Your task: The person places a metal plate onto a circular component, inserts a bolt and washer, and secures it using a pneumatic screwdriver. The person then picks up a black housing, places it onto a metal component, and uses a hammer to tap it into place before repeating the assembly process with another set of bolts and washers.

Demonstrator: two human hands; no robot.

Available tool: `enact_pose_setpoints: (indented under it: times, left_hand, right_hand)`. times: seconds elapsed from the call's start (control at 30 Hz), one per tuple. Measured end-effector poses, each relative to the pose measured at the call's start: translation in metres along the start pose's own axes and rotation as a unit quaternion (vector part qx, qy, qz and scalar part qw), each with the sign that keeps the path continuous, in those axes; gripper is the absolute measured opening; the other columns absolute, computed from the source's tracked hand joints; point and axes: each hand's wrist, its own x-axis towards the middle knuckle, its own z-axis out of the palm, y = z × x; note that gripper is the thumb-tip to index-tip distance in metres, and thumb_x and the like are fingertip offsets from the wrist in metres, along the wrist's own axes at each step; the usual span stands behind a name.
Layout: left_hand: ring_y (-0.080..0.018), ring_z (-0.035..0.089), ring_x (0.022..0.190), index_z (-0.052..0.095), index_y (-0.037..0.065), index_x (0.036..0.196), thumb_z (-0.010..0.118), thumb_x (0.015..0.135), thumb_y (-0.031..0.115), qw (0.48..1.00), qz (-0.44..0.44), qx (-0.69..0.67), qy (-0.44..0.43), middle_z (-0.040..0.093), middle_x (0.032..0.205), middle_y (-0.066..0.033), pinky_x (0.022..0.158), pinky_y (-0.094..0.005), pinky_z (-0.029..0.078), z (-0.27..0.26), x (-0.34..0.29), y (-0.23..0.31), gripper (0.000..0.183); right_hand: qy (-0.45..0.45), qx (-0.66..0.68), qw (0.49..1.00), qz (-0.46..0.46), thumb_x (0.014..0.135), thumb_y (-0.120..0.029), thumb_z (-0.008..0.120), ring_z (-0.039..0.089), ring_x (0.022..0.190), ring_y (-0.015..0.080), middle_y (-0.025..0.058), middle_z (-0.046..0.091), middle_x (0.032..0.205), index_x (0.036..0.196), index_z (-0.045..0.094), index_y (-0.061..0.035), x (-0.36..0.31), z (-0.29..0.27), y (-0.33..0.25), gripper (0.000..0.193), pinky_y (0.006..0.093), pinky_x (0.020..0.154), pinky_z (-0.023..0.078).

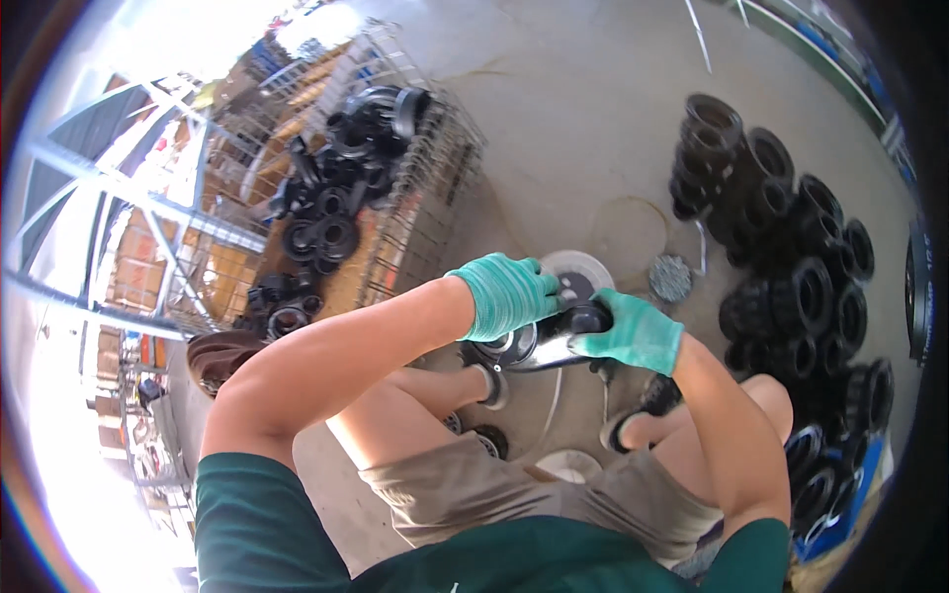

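Both of my hands wear green knit gloves and meet over a shiny black round-ended part [550, 353] in front of my knees. My right hand [638, 334] wraps round the right end of this part, its thumb along the near side. Over the left end lies my left hand [506, 296], fingers curled and pressed together; whatever is under its fingertips is hidden. Just beyond the hands is a round pale-rimmed dish [583, 261] with a dark inside. To its right stands a round container [671, 279] full of small grey metal pieces.
At left, a wire-mesh crate [420, 212] holds many black ring-shaped fittings [336, 237]. Stacks of black ribbed fittings [791, 287] stand on the floor at right, near a blue bin [840, 499]. Metal shelving [119, 198] rises at far left. A round white seat [568, 465] shows between my legs.
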Motion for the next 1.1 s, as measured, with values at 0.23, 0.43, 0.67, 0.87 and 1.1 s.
enact_pose_setpoints:
  times: [0.23, 0.43, 0.67, 0.87, 1.1]
  left_hand:
    - [-0.0292, 0.061, 0.116, 0.056, 0.009, 0.136, 0.062, 0.085, 0.011, 0.997, 0.055, -0.048, 0.033, 0.061, 0.128, -0.0085, 0.09, -0.0414, 0.056, 0.067, 0.041, 0.025, 0.05]
    - [-0.0317, 0.058, 0.123, 0.057, 0.005, 0.132, 0.073, 0.073, 0.009, 0.997, -0.012, -0.024, 0.074, 0.061, 0.131, -0.0125, 0.096, -0.0412, 0.053, 0.068, 0.069, -0.02, 0.061]
    - [-0.0412, 0.059, 0.119, 0.044, 0.008, 0.144, 0.076, 0.079, 0.021, 0.882, -0.326, -0.217, 0.263, 0.053, 0.139, -0.022, 0.104, -0.0468, 0.048, 0.123, 0.119, -0.02, 0.074]
    - [-0.0434, 0.053, 0.127, 0.037, 0.003, 0.15, 0.066, 0.089, 0.024, 0.798, -0.405, -0.398, 0.2, 0.052, 0.138, -0.0291, 0.108, -0.0455, 0.044, 0.194, 0.13, -0.021, 0.07]
    - [-0.0439, 0.053, 0.124, 0.048, 0.009, 0.145, 0.062, 0.092, 0.021, 0.83, -0.379, -0.34, 0.228, 0.053, 0.136, -0.0269, 0.106, -0.0477, 0.044, 0.19, 0.138, -0.018, 0.055]
  right_hand:
    - [0.036, 0.037, 0.997, 0.059, 0.072, -0.047, 0.085, 0.07, 0.091, 0.0214, 0.0167, 0.071, 0.104, 0.114, 0.063, 0.0057, -0.003, 0.03, 0.06, 0.071, 0.0341, 0.08, 0.057]
    - [0.132, 0.363, 0.922, 0.028, 0.091, -0.016, 0.073, 0.067, 0.092, 0.0192, 0.0067, 0.066, 0.112, 0.122, 0.059, -0.0014, 0.015, 0.077, 0.114, 0.038, 0.0386, 0.075, 0.062]
    - [0.204, 0.724, 0.658, -0.005, 0.092, -0.017, 0.071, 0.063, 0.109, 0.0271, 0.0079, 0.062, 0.126, 0.133, 0.053, -0.0104, 0.074, 0.171, 0.177, 0.045, 0.0507, 0.09, 0.057]
    - [0.228, 0.715, 0.661, 0.026, 0.093, -0.016, 0.069, 0.061, 0.112, 0.0273, 0.0106, 0.058, 0.13, 0.137, 0.046, -0.0094, 0.071, 0.185, 0.174, 0.05, 0.0482, 0.091, 0.056]
    - [0.359, 0.492, 0.793, 0.002, 0.098, -0.016, 0.061, 0.056, 0.117, 0.019, 0.0056, 0.056, 0.139, 0.148, 0.043, -0.0047, 0.105, 0.166, 0.213, 0.054, 0.0314, 0.099, 0.046]
